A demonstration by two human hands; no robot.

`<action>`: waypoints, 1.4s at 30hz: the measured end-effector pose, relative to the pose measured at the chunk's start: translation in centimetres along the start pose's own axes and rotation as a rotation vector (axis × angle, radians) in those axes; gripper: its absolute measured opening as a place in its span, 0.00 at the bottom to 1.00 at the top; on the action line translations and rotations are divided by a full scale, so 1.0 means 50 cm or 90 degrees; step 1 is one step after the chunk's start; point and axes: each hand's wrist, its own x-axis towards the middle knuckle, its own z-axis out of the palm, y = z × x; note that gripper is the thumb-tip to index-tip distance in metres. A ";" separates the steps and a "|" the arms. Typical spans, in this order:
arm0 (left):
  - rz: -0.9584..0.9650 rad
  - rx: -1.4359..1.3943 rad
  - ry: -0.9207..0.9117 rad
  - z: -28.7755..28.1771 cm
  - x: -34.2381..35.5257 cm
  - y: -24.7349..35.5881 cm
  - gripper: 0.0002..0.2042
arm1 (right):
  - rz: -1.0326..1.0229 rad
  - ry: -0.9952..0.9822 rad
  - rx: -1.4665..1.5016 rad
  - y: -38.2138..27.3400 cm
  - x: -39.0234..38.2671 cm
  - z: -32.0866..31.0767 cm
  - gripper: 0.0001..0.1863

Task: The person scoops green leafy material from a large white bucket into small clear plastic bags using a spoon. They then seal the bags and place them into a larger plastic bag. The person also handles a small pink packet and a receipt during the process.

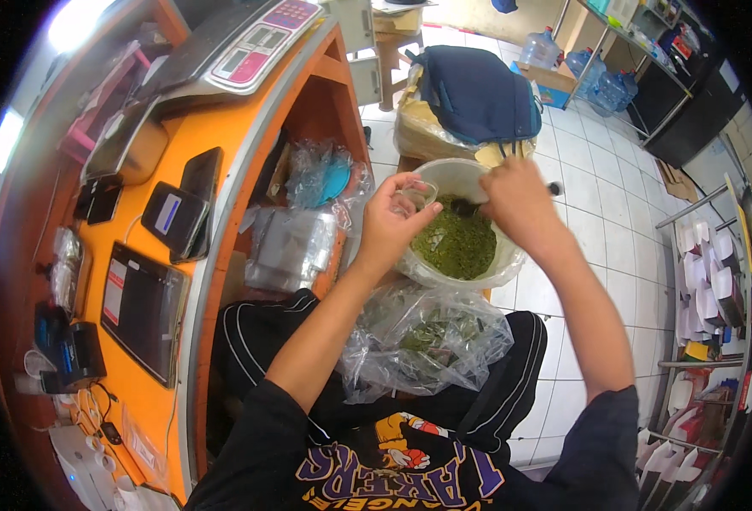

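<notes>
A small clear plastic cup [420, 192] is gripped by the fingers of my left hand [384, 223], at the left rim of a round whitish tub [454, 173]. Coarse green crumbs [457, 249], like chopped dried leaves, lie inside the tub. My right hand [520, 203] is closed above the tub's right side, on what looks like a spoon [463, 207]. Its dark end rests at the surface of the green crumbs, and its handle is mostly hidden by the fingers. Across my lap lies a crumpled clear plastic bag [427, 341] with green bits in it.
On my left, an orange counter [142, 230] carries a scale [257, 53], phones and a tablet [144, 311]. Plastic packs [291, 247] fill its shelf. Beyond the tub, a dark blue backpack [478, 94] sits on a wrapped box. A rack [708, 281] stands right, water jugs [606, 89] far right.
</notes>
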 end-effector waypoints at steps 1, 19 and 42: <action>0.002 -0.012 0.008 0.000 -0.006 0.001 0.24 | 0.000 0.071 0.171 -0.021 0.004 0.055 0.15; 0.009 -0.095 -0.069 -0.122 -0.129 0.091 0.04 | 0.128 0.176 0.968 -0.287 -0.043 0.063 0.19; 0.230 -0.020 0.026 -0.189 -0.189 0.169 0.05 | 0.205 0.521 1.039 -0.367 -0.052 0.027 0.09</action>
